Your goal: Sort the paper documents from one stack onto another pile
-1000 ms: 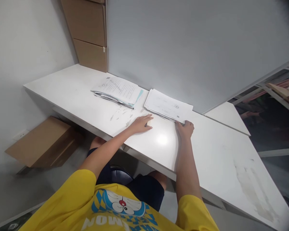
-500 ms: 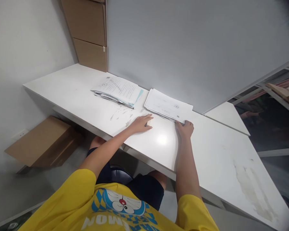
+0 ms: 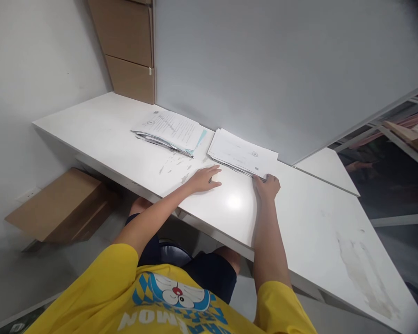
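Observation:
A stack of white papers lies on the white table, close to the upright panel. My right hand grips the stack's near right corner, thumb and fingers closed on the edge. My left hand rests on the tabletop just in front of that stack, its fingers spread and holding nothing. Left of it lies a second, thicker pile of papers, its top sheet printed with text and a light-blue sheet showing at its right side.
A grey panel rises along the table's back edge. Stacked cardboard boxes stand at the far left corner, and an open cardboard box is below the table. Shelving is at the right. Stains mark the tabletop.
The view has shifted very slightly. Both hands and both paper stacks look the same as before.

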Tool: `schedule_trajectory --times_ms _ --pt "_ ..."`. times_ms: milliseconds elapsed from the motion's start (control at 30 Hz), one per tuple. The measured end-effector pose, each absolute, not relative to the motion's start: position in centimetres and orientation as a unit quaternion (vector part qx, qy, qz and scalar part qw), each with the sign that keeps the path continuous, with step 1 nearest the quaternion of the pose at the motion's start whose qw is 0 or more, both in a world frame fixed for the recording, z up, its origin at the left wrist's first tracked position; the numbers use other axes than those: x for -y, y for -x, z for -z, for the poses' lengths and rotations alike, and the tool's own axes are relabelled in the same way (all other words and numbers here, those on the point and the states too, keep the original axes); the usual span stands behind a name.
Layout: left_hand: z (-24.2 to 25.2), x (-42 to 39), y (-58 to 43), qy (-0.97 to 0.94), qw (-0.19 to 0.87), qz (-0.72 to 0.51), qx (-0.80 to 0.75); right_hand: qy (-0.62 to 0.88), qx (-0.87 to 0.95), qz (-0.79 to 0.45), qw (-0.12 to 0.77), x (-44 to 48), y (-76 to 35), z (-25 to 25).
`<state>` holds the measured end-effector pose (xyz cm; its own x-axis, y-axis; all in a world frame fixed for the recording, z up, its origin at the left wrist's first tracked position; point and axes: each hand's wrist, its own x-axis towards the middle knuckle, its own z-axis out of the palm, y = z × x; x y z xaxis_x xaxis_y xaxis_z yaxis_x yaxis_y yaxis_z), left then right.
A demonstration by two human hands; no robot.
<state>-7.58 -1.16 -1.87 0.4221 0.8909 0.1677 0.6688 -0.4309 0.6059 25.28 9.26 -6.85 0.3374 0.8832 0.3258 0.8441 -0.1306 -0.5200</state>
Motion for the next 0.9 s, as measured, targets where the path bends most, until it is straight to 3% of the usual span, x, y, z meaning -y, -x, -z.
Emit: schedule_trajectory --times_ms 167,333,567,900 --pt "1.4 1.1 7.8 -0.82 0.195 -0.263 -0.469 0.754 0.579 -0.029 0.307 -8.9 -25.0 6.4" --pt "0.6 -3.0 13.8 -0.692 0.08 -0.378 -0.61 0.76 0.571 -0.039 0.308 -5.9 -24.6 6.7" --pt "0.6 -7.1 19.4 -0.712 0.03 -0.237 -0.661 0.758 0.541 -0.084 0.354 -3.4 -23.4 7.2" --pt "1.2 -6.1 19.5 -0.709 -0.041 -0.256 -0.656 0.755 0.537 -0.099 0.364 -3.9 -22.7 7.2"
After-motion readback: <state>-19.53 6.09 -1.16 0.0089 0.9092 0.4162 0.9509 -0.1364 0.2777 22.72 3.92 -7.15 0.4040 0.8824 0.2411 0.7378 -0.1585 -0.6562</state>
